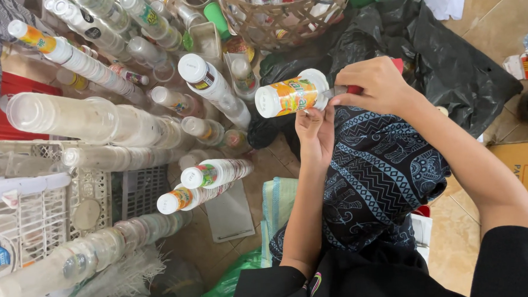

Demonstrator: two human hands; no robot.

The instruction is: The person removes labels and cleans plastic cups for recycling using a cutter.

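My left hand [314, 132] holds up a small white plastic cup [291, 95] with an orange and green printed label, lying on its side. My right hand [375, 84] grips a red-handled tool [346, 90], its metal tip touching the rim of the cup. Both hands are above my lap, which is covered with a dark blue patterned cloth [383, 167].
Long stacks of nested plastic cups [91, 123] lie to the left, some with printed labels [206, 175]. A white plastic crate [35, 206] is at lower left, a woven basket [282, 14] at the top, a black plastic bag [444, 63] at upper right, cardboard [526, 167] at right.
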